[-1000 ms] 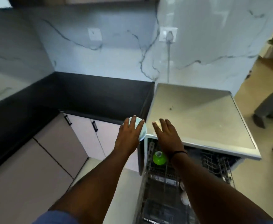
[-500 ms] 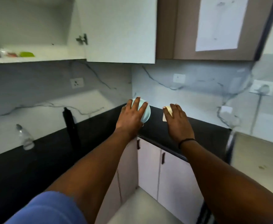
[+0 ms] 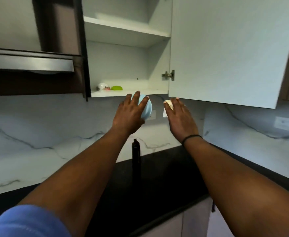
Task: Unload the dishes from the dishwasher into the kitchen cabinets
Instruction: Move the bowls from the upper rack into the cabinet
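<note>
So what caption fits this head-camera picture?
Left hand lifts a pale blue bowl toward the open white cabinet.

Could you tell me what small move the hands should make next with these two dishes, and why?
Probably lift the left hand to set the light blue bowl onto the bottom shelf. The cabinet door stands open, the bowl sits just below the shelf edge, and bare space lies right of the green item.

The open cabinet has a low shelf [image 3: 140, 93], white and flat. On it, at the left, sit a small white dish with red marks [image 3: 103, 86] and a green dish [image 3: 116, 88], just beside each other. A higher shelf [image 3: 123, 29] is above it. Down below, the black table [image 3: 166, 177] holds a tall dark bottle [image 3: 136, 155], standing upright near the wall.
</note>
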